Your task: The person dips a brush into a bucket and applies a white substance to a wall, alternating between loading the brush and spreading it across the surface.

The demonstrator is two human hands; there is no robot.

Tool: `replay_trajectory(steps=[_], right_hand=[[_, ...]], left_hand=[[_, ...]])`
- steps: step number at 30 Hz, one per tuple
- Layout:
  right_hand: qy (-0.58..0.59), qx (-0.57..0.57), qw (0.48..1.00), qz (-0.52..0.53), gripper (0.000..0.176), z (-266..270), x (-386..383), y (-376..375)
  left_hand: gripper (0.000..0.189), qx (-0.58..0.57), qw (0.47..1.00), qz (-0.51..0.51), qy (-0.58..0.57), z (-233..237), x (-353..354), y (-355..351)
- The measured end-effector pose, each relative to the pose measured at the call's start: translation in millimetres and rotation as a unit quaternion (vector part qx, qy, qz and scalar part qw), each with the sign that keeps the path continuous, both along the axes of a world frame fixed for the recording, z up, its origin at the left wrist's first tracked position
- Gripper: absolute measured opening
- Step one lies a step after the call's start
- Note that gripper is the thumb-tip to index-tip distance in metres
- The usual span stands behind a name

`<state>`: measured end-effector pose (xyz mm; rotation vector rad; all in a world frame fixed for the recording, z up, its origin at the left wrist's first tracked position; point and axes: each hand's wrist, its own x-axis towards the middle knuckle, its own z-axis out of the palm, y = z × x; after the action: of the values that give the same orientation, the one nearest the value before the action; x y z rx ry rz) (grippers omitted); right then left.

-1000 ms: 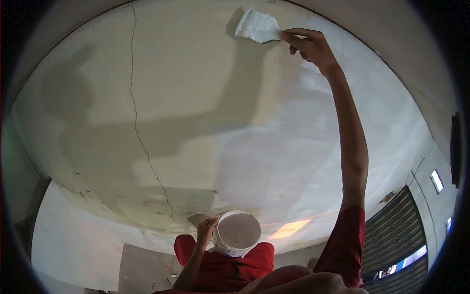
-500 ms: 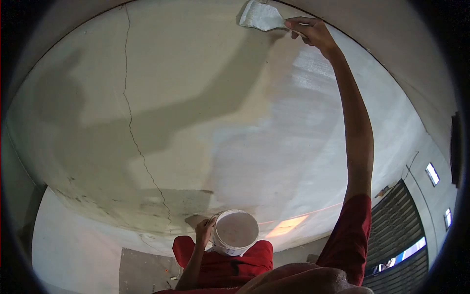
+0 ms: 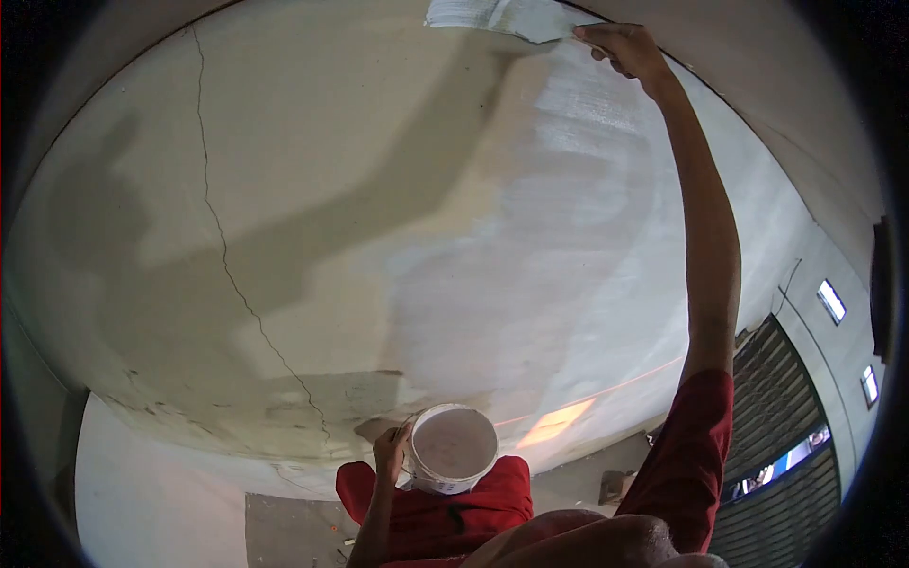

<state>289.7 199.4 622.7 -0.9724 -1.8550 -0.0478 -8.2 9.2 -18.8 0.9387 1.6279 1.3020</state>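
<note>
High at the top of the wall [image 3: 360,312], my right hand [image 3: 625,49] is closed round the handle of a wide, paint-covered brush [image 3: 532,21]. Its bristles lie against the wall just below the upper edge, and a fresh white streak [image 3: 459,12] runs left from them. Low in front of my body, my left hand [image 3: 390,451] grips the rim of a white bucket [image 3: 455,443]. Pale paint shows inside the bucket, which stays roughly upright near my red-clothed legs. The fingers of my left hand are partly hidden behind the rim.
A long crack [image 3: 224,246] runs down the unpainted yellowish part of the wall, where my shadow falls. To the right are a slatted dark shutter [image 3: 772,407] and small windows [image 3: 831,301]. A white panel [image 3: 156,492] stands low at the left.
My right hand and the brush have shifted slightly right along the wall's top, and a white streak now shows left of the bristles. My left hand still holds the bucket.
</note>
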Motion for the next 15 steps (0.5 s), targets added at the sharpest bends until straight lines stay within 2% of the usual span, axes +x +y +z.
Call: replay_trajectory(steps=[5, 11, 15], right_hand=[[0.018, -0.045, 0.999, -0.019, 0.045, -1, 31, 2], [0.001, 0.017, 0.999, -0.044, 0.045, -5, 54, 2], [-0.007, -0.015, 0.995, -0.094, 0.042, 4, 75, 6]], left_hand=[[0.043, 0.009, 1.0, 0.012, -0.022, 9, 5, -5], [0.043, 0.002, 1.0, 0.002, -0.003, 2, 0, -1], [0.043, 0.021, 1.0, 0.01, -0.01, 4, 2, -3]])
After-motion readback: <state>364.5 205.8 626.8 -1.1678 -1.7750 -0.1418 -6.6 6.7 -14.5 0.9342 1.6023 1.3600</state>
